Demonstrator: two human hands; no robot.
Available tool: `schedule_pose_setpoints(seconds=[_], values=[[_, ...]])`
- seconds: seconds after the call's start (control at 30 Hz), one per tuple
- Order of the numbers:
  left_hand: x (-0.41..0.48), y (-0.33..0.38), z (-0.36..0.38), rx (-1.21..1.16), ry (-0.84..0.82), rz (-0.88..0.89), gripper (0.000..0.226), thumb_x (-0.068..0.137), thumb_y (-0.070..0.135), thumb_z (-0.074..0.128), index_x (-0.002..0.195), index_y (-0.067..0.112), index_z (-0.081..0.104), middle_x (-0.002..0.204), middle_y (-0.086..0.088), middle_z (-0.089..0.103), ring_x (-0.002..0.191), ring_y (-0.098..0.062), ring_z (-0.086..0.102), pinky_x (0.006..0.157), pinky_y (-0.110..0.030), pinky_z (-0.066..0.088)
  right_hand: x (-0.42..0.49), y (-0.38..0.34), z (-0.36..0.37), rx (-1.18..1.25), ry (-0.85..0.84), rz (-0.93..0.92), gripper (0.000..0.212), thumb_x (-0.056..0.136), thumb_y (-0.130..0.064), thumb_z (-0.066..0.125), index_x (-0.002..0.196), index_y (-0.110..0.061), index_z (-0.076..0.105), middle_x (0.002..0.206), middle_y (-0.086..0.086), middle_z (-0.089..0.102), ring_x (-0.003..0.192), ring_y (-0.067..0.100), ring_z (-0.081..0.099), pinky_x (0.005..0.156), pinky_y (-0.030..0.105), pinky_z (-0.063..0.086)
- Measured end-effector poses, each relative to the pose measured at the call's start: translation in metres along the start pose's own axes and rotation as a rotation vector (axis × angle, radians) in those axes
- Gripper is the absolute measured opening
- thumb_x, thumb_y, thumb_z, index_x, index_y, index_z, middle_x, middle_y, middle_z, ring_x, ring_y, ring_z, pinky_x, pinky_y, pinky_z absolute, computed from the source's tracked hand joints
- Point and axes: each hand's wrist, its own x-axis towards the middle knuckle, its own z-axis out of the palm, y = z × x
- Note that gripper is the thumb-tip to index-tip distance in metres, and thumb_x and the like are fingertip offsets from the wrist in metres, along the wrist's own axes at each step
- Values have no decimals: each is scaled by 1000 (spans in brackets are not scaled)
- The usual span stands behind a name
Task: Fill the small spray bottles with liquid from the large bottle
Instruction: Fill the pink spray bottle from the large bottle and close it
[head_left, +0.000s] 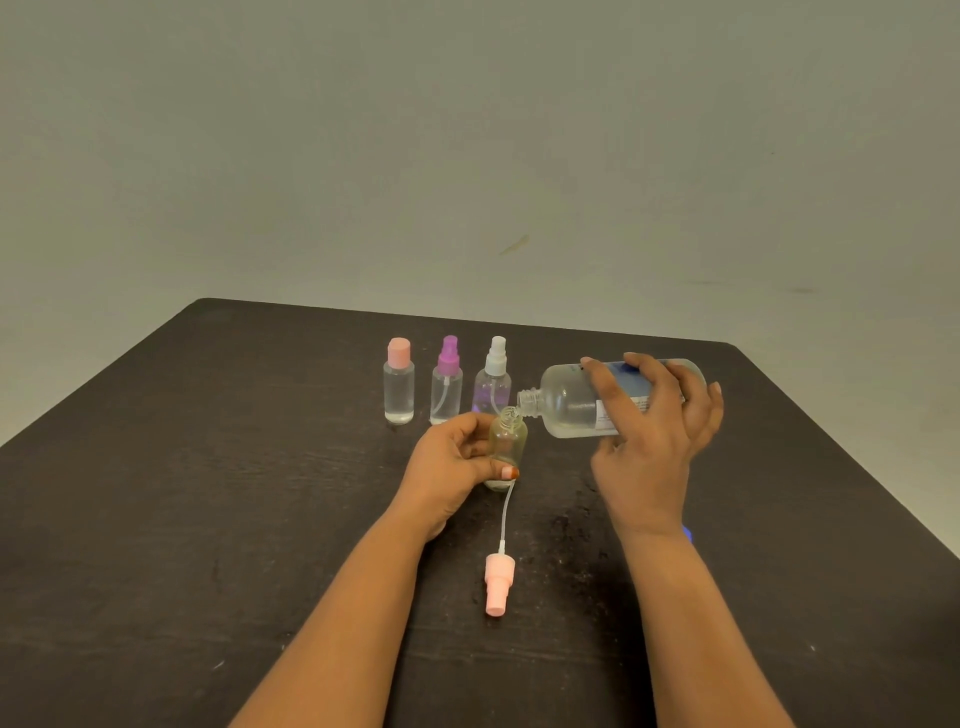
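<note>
My right hand (654, 431) grips the large clear bottle (566, 402) with a blue label, tipped on its side, its open neck over the mouth of a small open bottle (508, 441). My left hand (452, 462) holds that small bottle upright on the dark table (208, 519). Its pink spray cap (498, 584) with a white dip tube lies on the table in front of it. Behind stand three small bottles: one with a pink cap (399, 384), one with a purple sprayer (447, 382), one with a white sprayer (493, 376).
A small blue object (688, 532) peeks out beside my right wrist. The table's far edge meets a plain grey wall (467, 156). Its right edge slants down toward the lower right.
</note>
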Motion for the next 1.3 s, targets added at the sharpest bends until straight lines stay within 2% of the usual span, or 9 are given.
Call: schedule_pose_setpoints(seconds=[0.27, 0.47, 0.9, 1.3], values=[[-1, 1, 0, -1, -3, 9, 44, 69, -21, 63, 95, 14, 62, 94, -3, 70, 89, -15, 67, 76, -22, 56, 0, -1, 0, 4, 0, 1, 77, 55, 17, 59, 117, -29, 61, 118, 11, 56, 120, 31, 36, 107, 62, 18], [0, 0, 0, -8, -4, 13, 45, 67, -22, 65, 97, 11, 63, 94, -5, 69, 90, -19, 66, 79, -26, 57, 0, -2, 1, 1, 13, 14, 78, 54, 18, 59, 115, -30, 63, 118, 8, 56, 120, 29, 36, 108, 60, 17], [0, 1, 0, 0, -1, 15, 44, 67, -21, 65, 95, 13, 63, 94, -6, 69, 91, -19, 66, 79, -25, 57, 0, -1, 1, 13, 5, 3, 80, 54, 18, 61, 118, -32, 57, 118, 10, 55, 121, 30, 35, 107, 62, 18], [-2, 4, 1, 8, 3, 2, 43, 69, -20, 65, 94, 14, 62, 92, -4, 69, 89, -16, 67, 77, -23, 57, 0, -1, 0, 4, -1, 12, 79, 55, 17, 60, 118, -31, 59, 119, 9, 55, 121, 30, 34, 108, 61, 16]])
